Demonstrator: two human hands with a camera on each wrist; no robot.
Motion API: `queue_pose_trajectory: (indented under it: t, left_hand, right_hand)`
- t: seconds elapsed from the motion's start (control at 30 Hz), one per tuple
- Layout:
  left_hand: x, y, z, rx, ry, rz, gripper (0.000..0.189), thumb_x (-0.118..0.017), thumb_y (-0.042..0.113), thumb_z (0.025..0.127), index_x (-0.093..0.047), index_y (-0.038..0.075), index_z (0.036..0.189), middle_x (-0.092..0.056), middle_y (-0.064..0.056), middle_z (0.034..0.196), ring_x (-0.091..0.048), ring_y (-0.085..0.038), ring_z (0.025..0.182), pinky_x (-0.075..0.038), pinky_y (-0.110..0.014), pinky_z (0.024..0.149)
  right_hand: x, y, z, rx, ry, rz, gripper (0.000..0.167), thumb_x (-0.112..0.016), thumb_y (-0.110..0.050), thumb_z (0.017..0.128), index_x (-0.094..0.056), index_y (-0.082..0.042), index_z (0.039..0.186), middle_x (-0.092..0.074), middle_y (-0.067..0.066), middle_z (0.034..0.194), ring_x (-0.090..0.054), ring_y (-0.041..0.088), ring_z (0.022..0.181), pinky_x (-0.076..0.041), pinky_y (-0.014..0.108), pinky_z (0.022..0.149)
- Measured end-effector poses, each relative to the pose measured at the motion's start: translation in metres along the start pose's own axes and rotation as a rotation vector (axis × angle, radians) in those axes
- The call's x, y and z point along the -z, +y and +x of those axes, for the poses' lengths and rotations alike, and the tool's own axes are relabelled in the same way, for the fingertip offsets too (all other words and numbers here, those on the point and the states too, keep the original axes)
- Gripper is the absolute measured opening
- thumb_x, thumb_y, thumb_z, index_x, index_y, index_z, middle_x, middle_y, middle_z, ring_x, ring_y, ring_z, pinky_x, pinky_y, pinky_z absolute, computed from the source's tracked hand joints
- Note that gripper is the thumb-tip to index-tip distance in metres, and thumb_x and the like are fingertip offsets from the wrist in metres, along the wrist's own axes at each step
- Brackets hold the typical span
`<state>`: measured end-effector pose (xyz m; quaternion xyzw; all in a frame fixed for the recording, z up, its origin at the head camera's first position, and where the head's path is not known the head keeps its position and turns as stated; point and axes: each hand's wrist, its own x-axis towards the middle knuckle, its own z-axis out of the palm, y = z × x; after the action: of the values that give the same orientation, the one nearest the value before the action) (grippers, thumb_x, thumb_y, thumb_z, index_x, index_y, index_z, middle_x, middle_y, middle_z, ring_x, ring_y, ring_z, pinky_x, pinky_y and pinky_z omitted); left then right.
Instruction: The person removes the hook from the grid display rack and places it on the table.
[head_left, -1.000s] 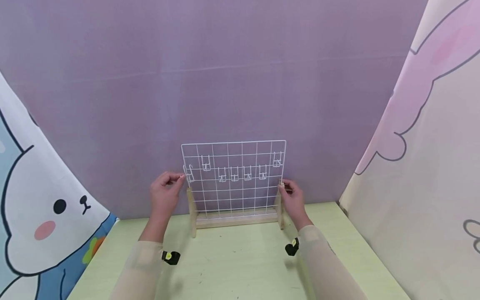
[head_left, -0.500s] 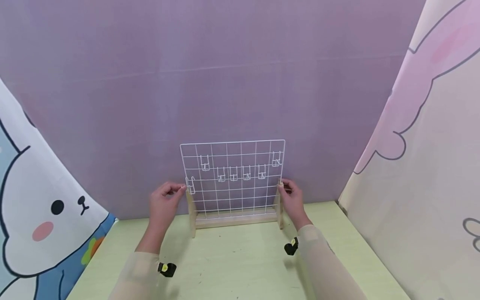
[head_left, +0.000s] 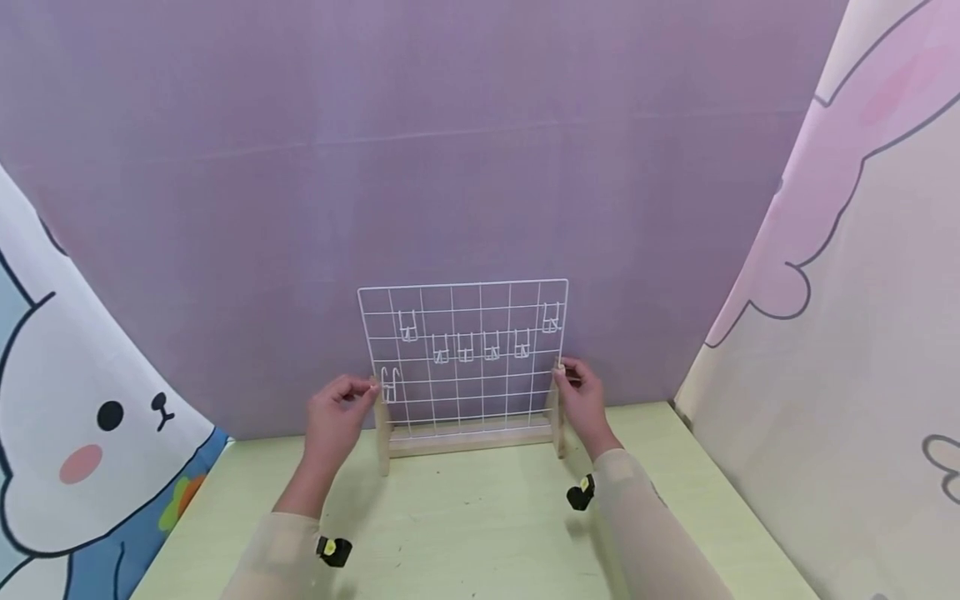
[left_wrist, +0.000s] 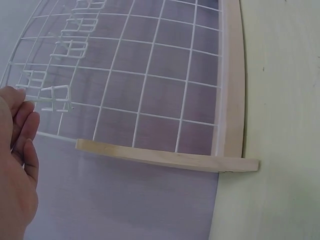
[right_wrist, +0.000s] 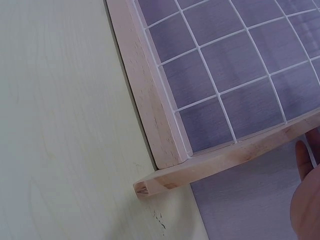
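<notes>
A white wire grid panel (head_left: 462,284) stands upright in a wooden stand (head_left: 471,442) on the table. With thumb and fingers, my left hand (head_left: 336,423) pinches a white wire hook (head_left: 389,387) at the grid's left edge, just above the wooden post. The left wrist view shows that hook (left_wrist: 61,98) sticking out in front of the wires; whether it touches them I cannot tell. My right hand (head_left: 585,408) grips the top of the stand's right post (head_left: 557,414), its thumb in front. Only part of the right hand (right_wrist: 307,202) shows in the right wrist view.
Several other wire hooks (head_left: 465,347) hang across the grid's upper half. A purple cloth backdrop (head_left: 480,150) rises close behind the stand. Rabbit-print cloths flank the table (head_left: 465,525), whose pale green top extends in front of the stand.
My left hand has moved down along the grid's left edge, then slightly right, bringing the hook lower and a little inward. The right hand keeps its hold on the right post.
</notes>
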<state>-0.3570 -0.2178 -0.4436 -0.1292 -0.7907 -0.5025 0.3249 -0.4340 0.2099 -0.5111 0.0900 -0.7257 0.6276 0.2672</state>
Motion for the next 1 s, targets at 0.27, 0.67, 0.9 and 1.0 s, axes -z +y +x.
queue_pose_trajectory:
  t: [0.27,0.67,0.9,1.0]
  left_hand:
    - [-0.004,-0.007,-0.006,0.004,-0.051,0.012,0.008,-0.085,0.013,0.099,-0.083,0.005,0.097,-0.078,-0.002,0.095,-0.063,-0.016,0.087,-0.050,-0.017,0.077]
    - [-0.010,-0.023,-0.017,0.036,-0.207,0.147,0.004,-0.085,0.011,0.099,-0.081,0.010,0.097,-0.076,0.004,0.092,-0.067,-0.018,0.088,-0.057,-0.027,0.075]
    - [-0.012,-0.033,-0.025,0.068,-0.279,0.194,0.006,-0.084,0.009,0.099,-0.081,0.013,0.097,-0.075,0.005,0.092,-0.067,-0.016,0.087,-0.059,-0.031,0.077]
    - [-0.013,-0.038,-0.028,0.067,-0.303,0.213,0.007,-0.084,0.009,0.099,-0.081,0.015,0.097,-0.075,0.007,0.091,-0.066,-0.015,0.086,-0.058,-0.034,0.079]
  right_hand:
    - [-0.001,0.001,-0.001,-0.015,-0.004,0.007,0.025,-0.072,-0.012,0.109,-0.072,-0.002,0.132,-0.071,0.017,0.117,-0.065,0.026,0.101,-0.060,0.023,0.082]
    - [-0.001,0.000,-0.001,-0.027,-0.004,0.024,0.027,-0.071,-0.015,0.110,-0.071,-0.003,0.134,-0.068,0.020,0.120,-0.063,0.024,0.100,-0.057,0.021,0.081]
    - [-0.001,-0.001,-0.002,-0.024,-0.001,0.011,0.026,-0.072,-0.013,0.109,-0.071,-0.003,0.133,-0.069,0.018,0.119,-0.064,0.026,0.101,-0.059,0.022,0.082]
    - [-0.002,-0.002,-0.002,-0.028,-0.002,0.010,0.027,-0.071,-0.012,0.109,-0.070,-0.001,0.134,-0.069,0.018,0.119,-0.064,0.027,0.101,-0.059,0.023,0.082]
